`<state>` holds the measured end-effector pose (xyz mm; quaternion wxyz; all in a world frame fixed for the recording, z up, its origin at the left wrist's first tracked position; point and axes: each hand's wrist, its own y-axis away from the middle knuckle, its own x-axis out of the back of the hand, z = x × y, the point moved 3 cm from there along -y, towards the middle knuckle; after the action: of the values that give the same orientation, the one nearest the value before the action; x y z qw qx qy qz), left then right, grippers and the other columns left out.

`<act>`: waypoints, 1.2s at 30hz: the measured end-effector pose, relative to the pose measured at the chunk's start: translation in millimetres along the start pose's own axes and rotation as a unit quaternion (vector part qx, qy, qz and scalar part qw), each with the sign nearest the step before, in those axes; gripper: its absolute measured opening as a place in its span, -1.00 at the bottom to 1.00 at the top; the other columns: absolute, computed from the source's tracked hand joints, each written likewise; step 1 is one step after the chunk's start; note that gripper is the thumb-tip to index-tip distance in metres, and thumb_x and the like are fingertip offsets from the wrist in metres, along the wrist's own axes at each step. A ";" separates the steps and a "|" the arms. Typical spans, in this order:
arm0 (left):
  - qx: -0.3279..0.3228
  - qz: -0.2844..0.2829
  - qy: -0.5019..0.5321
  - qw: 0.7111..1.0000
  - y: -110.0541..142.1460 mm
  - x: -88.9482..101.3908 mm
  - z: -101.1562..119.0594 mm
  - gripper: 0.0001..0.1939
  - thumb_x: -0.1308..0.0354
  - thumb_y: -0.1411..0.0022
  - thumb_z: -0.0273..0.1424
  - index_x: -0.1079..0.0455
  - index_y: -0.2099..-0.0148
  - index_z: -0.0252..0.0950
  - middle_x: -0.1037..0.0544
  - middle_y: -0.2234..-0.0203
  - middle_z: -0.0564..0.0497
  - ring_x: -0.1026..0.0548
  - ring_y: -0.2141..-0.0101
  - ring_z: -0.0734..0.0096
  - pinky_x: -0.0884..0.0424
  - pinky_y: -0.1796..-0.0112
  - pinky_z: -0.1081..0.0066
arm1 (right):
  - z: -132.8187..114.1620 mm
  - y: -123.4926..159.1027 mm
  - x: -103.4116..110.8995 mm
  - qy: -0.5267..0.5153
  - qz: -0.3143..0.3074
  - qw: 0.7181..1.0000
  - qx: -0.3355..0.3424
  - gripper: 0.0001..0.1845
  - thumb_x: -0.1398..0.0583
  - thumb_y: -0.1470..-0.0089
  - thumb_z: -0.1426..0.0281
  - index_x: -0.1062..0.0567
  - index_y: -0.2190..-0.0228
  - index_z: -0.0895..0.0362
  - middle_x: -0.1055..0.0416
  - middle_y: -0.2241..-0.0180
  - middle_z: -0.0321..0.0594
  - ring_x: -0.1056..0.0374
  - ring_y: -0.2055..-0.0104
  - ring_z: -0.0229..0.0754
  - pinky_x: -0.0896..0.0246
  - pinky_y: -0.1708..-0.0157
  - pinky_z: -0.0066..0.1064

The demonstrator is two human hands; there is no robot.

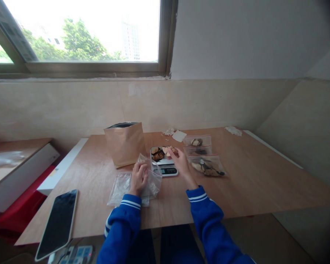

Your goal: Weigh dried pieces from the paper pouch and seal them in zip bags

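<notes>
My left hand (139,178) is closed on a clear zip bag (151,176) and holds it upright on the wooden table (253,176), above a pile of empty clear bags (119,187). My right hand (180,161) reaches over a small kitchen scale (165,163) and pinches a pale dried slice (170,151) at the edge of the scale's plate. Dark and pale dried pieces (157,154) lie on that plate. Both arms wear blue sleeves with white stripes.
A brown paper stand-up pouch (125,143) stands open behind the left hand. Three filled zip bags (202,156) lie right of the scale. White paper scraps (178,135) sit at the table's back edge. A dark phone (59,223) lies at the front left corner.
</notes>
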<state>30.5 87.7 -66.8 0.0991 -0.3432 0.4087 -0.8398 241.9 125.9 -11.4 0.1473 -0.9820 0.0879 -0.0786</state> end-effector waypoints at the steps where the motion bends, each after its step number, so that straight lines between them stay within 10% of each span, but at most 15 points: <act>1: -0.001 0.005 0.004 1.000 0.2 -0.4 -0.7 -0.83 0.05 -0.26 -0.45 -0.31 0.13 -0.26 -0.36 0.25 -0.07 -0.39 0.21 0.28 -0.38 0.19 0.27 | -10.3 2.8 -6.8 -0.050 -0.029 0.998 -0.013 -0.55 -0.16 -0.08 0.04 -0.47 0.26 0.19 -0.52 0.36 -0.12 -0.44 0.40 -0.14 -0.36 0.35 -0.34; 6: 0.006 0.019 0.032 0.999 0.8 -1.9 -3.8 -0.85 0.05 -0.29 -0.45 -0.25 0.09 -0.27 -0.36 0.23 -0.08 -0.40 0.18 0.28 -0.39 0.18 0.26 | -42.5 18.8 -42.3 -0.025 -0.183 0.983 -0.020 -0.59 -0.19 -0.07 0.06 -0.50 0.32 0.18 -0.51 0.42 -0.21 -0.39 0.47 -0.21 -0.29 0.47 -0.43; 11: 0.004 0.024 0.038 0.999 1.5 -1.9 -3.2 -0.84 0.07 -0.31 -0.46 -0.24 0.07 -0.25 -0.33 0.21 -0.07 -0.40 0.19 0.32 -0.40 0.19 0.26 | -50.9 27.5 -51.7 0.204 -0.151 0.963 0.089 -0.73 -0.18 -0.13 0.21 -0.55 0.35 0.15 -0.52 0.39 -0.17 -0.41 0.35 -0.17 -0.22 0.32 -0.41; 16: 0.019 0.031 0.041 0.998 2.3 -2.3 -4.4 -0.86 0.06 -0.31 -0.45 -0.24 0.10 -0.23 -0.30 0.23 -0.04 -0.38 0.21 0.34 -0.39 0.18 0.27 | -53.4 22.4 -45.1 0.220 -0.106 0.958 0.151 -0.66 -0.08 -0.22 0.17 -0.52 0.19 0.12 -0.47 0.34 -0.18 -0.38 0.31 -0.19 -0.24 0.24 -0.39; 20: 0.024 0.029 0.042 0.998 3.0 -3.0 -5.9 -0.88 0.06 -0.30 -0.46 -0.24 0.13 -0.25 -0.29 0.23 -0.04 -0.37 0.20 0.35 -0.38 0.16 0.26 | -34.1 7.1 -36.9 0.224 -0.004 0.961 0.164 -0.68 0.02 -0.26 0.31 -0.48 0.15 0.13 -0.40 0.19 -0.08 -0.36 0.12 -0.13 -0.27 0.09 -0.30; 29: 0.032 0.037 0.033 0.998 2.1 -1.1 -4.9 -0.91 0.05 -0.29 -0.44 -0.23 0.15 -0.25 -0.29 0.27 -0.03 -0.39 0.24 0.34 -0.40 0.21 0.27 | 34.1 -4.8 -57.8 0.382 -0.088 0.907 0.151 -0.41 -0.18 -0.13 0.20 -0.25 -0.18 0.00 0.03 -0.27 0.03 0.06 -0.30 0.15 0.01 -0.17 0.02; 36: 0.028 0.053 0.017 0.998 2.9 -2.4 -7.3 -0.89 0.02 -0.28 -0.45 -0.24 0.14 -0.25 -0.32 0.25 -0.04 -0.40 0.22 0.32 -0.38 0.19 0.26 | 41.7 -11.4 -59.0 0.411 -0.104 0.894 0.147 -0.51 -0.22 -0.09 0.28 -0.36 -0.07 0.05 -0.32 -0.02 0.00 -0.21 -0.04 0.06 -0.12 -0.01 -0.10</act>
<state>27.1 91.5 -73.3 0.1461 -0.3040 0.4044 -0.8501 193.7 159.6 -54.9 0.2313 -0.8329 0.0252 -0.5022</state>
